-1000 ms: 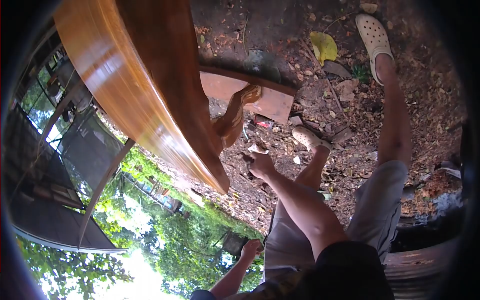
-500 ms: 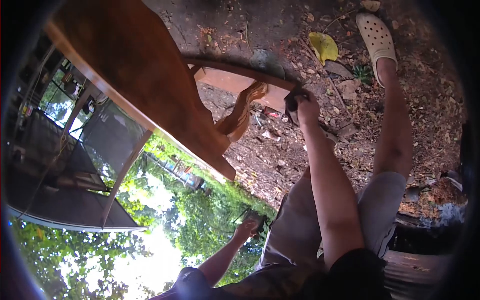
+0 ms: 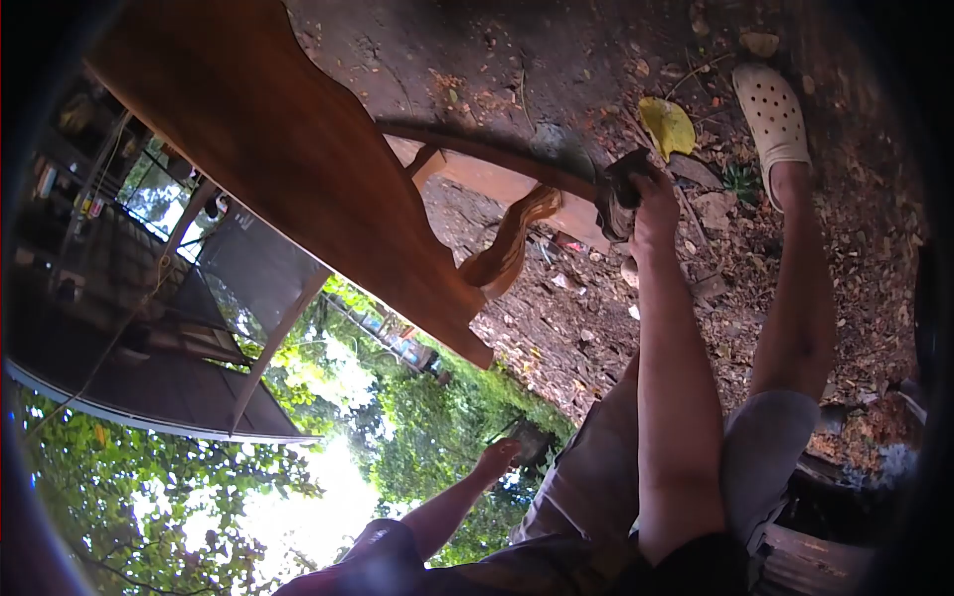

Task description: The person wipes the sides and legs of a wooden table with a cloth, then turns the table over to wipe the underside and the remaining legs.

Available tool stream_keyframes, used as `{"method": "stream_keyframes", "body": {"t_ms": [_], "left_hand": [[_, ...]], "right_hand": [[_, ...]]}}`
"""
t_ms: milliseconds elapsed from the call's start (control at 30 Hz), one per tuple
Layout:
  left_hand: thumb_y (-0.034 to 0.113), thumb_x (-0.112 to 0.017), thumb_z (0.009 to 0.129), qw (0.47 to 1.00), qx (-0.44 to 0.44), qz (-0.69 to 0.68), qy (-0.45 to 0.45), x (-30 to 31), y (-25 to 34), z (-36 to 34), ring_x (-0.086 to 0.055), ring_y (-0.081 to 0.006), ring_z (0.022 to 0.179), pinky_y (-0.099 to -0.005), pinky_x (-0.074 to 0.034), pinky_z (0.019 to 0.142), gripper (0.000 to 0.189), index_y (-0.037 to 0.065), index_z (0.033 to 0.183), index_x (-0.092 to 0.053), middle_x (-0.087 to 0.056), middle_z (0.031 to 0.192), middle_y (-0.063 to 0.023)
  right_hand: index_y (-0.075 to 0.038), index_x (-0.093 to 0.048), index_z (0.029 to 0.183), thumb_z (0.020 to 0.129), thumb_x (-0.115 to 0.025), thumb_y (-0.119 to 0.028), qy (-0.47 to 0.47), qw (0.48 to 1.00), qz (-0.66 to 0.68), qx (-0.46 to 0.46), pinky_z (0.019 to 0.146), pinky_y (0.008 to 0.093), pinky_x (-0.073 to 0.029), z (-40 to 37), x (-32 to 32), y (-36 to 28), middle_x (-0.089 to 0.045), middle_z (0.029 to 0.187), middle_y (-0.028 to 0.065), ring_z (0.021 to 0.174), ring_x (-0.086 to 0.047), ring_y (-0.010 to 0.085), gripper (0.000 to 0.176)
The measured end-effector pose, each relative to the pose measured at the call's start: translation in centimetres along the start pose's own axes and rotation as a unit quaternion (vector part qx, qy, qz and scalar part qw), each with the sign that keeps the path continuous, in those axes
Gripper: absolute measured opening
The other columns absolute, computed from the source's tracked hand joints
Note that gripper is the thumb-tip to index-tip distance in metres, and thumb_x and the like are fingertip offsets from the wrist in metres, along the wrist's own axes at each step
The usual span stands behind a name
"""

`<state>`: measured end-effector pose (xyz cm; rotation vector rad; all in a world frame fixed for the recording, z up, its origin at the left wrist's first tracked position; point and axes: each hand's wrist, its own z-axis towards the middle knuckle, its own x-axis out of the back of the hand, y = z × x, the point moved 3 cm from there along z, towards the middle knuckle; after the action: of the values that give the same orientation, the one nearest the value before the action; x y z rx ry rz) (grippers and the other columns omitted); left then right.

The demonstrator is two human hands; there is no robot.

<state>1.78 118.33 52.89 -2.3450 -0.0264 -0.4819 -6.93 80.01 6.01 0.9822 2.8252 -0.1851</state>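
A dark, crumpled cloth (image 3: 624, 194) is bunched in the fingers of my right hand (image 3: 656, 211). The cloth lies against the end of the low wooden rail (image 3: 487, 179) of a brown piece of furniture. Its broad wavy-edged slab (image 3: 288, 149) fills the upper left. Between slab and rail runs a curved wooden leg (image 3: 517, 238). Away from the wood, at the lower middle, my left hand (image 3: 497, 457) hangs in front of greenery. Its fingers are loosely bent and partly apart, with nothing visible in them.
The view is tilted, with sky and trees (image 3: 417, 417) at the bottom. Leaf litter covers the dirt ground, with a yellow leaf (image 3: 667, 126) near my foot in a beige clog (image 3: 770, 109). A roofed shelter (image 3: 149, 368) stands at left.
The view has shifted, so the furniture appears further right and lower. My right hand and the cloth have moved slightly outward at the rail's end. My left hand remains away from the wood.
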Motion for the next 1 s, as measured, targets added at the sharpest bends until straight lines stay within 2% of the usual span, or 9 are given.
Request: {"method": "stream_keyframes", "body": {"t_ms": [133, 167, 233, 267, 367, 433, 467, 800, 1000], "left_hand": [[0.034, -0.065, 0.102, 1.000, 0.004, -0.001, 0.011, 0.9, 0.7, -0.2, -0.072, -0.0167, 0.077, -0.0337, -0.060, 0.066, 0.039, 0.007, 0.130, -0.064, -0.073, 0.111, -0.0093], [0.029, -0.061, 0.102, 1.000, 0.003, 0.003, 0.003, 0.9, 1.4, -0.7, -0.074, -0.0206, 0.081, -0.0339, -0.062, 0.069, 0.035, 0.010, 0.131, -0.064, -0.073, 0.107, -0.0110], [0.030, -0.061, 0.104, 0.997, 0.020, -0.069, 0.005, 0.8, 1.0, -0.2, -0.074, -0.0211, 0.082, -0.0336, -0.062, 0.068, 0.034, 0.013, 0.132, -0.064, -0.073, 0.112, -0.0082], [0.030, -0.061, 0.104, 0.999, 0.025, -0.026, -0.003, 1.0, 0.8, 0.4, -0.074, -0.0214, 0.082, -0.0341, -0.062, 0.068, 0.035, 0.012, 0.133, -0.063, -0.072, 0.116, -0.0079], [0.027, -0.062, 0.103, 0.999, 0.006, -0.041, -0.004, 0.6, 2.0, 0.2, -0.074, -0.0214, 0.082, -0.0351, -0.063, 0.068, 0.036, 0.009, 0.134, -0.062, -0.071, 0.120, -0.0080], [0.035, -0.064, 0.101, 0.993, -0.025, -0.107, -0.035, 0.3, 1.5, 1.0, -0.072, -0.0177, 0.077, -0.0325, -0.060, 0.066, 0.043, 0.011, 0.136, -0.062, -0.073, 0.106, -0.0071], [0.036, -0.064, 0.101, 0.997, -0.025, -0.073, -0.028, 0.2, 2.6, 0.7, -0.072, -0.0174, 0.077, -0.0324, -0.060, 0.066, 0.043, 0.011, 0.136, -0.063, -0.073, 0.104, -0.0068], [0.035, -0.060, 0.102, 0.995, -0.071, -0.070, -0.022, -1.3, 10.7, 2.0, -0.072, -0.0165, 0.077, -0.0323, -0.059, 0.064, 0.036, 0.013, 0.130, -0.065, -0.073, 0.101, -0.0049], [0.033, -0.061, 0.101, 0.991, -0.105, -0.085, -0.017, -1.7, 16.9, 2.5, -0.072, -0.0175, 0.077, -0.0333, -0.060, 0.065, 0.035, 0.013, 0.130, -0.065, -0.073, 0.102, -0.0053]], "right_hand": [[0.000, -0.060, 0.127, 0.093, -0.061, 0.000, 0.017, 0.999, -0.043, -0.002, 0.075, 0.0327, -0.059, -0.5, -0.4, -0.6, -0.070, 0.105, 0.0119, 0.086, -0.071, 0.0197, 0.034], [0.000, -0.060, 0.126, 0.092, -0.061, 0.000, 0.007, 0.999, -0.035, -0.002, 0.076, 0.0324, -0.059, -0.1, -0.2, 0.1, -0.070, 0.106, 0.0115, 0.086, -0.071, 0.0191, 0.034], [0.000, -0.061, 0.126, 0.092, -0.061, -0.001, 0.030, 0.999, -0.043, -0.010, 0.075, 0.0315, -0.058, 0.0, -0.5, 0.3, -0.069, 0.105, 0.0097, 0.086, -0.070, 0.0182, 0.034], [0.000, -0.062, 0.126, 0.091, -0.062, -0.001, 0.023, 0.999, -0.043, -0.004, 0.078, 0.0310, -0.057, 0.1, -0.7, 0.4, -0.069, 0.106, 0.0089, 0.089, -0.069, 0.0179, 0.035], [-0.001, -0.062, 0.127, 0.090, -0.065, -0.002, 0.000, 0.998, -0.064, 0.018, 0.088, 0.0301, -0.053, 1.8, -0.4, 2.5, -0.067, 0.111, 0.0071, 0.100, -0.065, 0.0172, 0.037], [-0.001, -0.062, 0.128, 0.090, -0.067, -0.002, -0.010, 0.998, -0.052, 0.016, 0.091, 0.0298, -0.051, 1.6, -1.2, 1.5, -0.066, 0.115, 0.0071, 0.104, -0.063, 0.0169, 0.038], [-0.003, -0.062, 0.128, 0.093, -0.067, -0.008, -0.006, 0.997, -0.063, 0.040, 0.086, 0.0317, -0.054, 1.5, -1.6, 1.1, -0.068, 0.110, 0.0072, 0.096, -0.066, 0.0163, 0.035], [-0.002, -0.058, 0.137, 0.091, -0.065, -0.002, -0.032, 0.997, -0.035, 0.057, 0.090, 0.0318, -0.053, 2.8, -4.6, -0.3, -0.067, 0.116, 0.0078, 0.101, -0.065, 0.0181, 0.046], [-0.002, -0.061, 0.128, 0.088, -0.065, 0.001, -0.016, 0.999, 0.007, 0.043, 0.092, 0.0315, -0.053, 2.2, -6.8, -3.5, -0.067, 0.115, 0.0080, 0.102, -0.065, 0.0188, 0.041]]}}
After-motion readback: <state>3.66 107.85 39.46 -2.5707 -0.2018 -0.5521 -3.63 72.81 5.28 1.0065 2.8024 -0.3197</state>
